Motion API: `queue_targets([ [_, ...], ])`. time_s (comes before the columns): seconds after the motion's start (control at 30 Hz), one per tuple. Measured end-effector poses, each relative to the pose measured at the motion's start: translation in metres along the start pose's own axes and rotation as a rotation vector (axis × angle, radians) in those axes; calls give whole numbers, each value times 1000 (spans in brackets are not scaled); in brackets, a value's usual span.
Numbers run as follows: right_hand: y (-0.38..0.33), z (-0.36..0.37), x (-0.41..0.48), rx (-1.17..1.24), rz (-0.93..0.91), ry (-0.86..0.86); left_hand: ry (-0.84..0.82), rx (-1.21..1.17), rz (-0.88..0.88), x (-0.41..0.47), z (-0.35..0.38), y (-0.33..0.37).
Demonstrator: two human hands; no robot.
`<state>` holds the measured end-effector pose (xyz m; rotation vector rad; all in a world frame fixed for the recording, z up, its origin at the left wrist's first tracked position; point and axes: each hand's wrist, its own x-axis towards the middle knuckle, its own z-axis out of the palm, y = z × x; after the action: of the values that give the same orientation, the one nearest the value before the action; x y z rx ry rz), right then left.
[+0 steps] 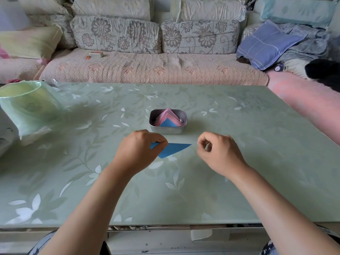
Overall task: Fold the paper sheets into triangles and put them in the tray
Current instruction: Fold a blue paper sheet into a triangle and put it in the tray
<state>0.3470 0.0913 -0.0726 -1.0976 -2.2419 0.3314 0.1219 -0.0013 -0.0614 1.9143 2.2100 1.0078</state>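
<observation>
A blue paper triangle (173, 149) lies flat on the green table (257, 162), just in front of the metal tray (166, 130). My left hand (138, 150) pinches the triangle's left corner with curled fingers. To the right of the paper, my right hand (219, 153) hovers with curled fingers and holds nothing. The tray holds several folded pink triangles (170, 115) and a blue one (168, 123) at the front.
A bin lined with a pale green bag (27, 105) stands at the table's left edge. Behind the table runs a sofa (152, 69) with floral cushions, a small box (96, 54) and a blue cloth (265, 45).
</observation>
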Motion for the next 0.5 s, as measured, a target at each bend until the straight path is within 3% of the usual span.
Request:
queue_targets([
  [0.2, -13, 5, -3, 72, -212, 11, 6, 0, 89, -6, 8, 14],
  [0.5, -25, 9, -5, -39, -315, -25, 84, 111, 288, -11, 14, 25],
])
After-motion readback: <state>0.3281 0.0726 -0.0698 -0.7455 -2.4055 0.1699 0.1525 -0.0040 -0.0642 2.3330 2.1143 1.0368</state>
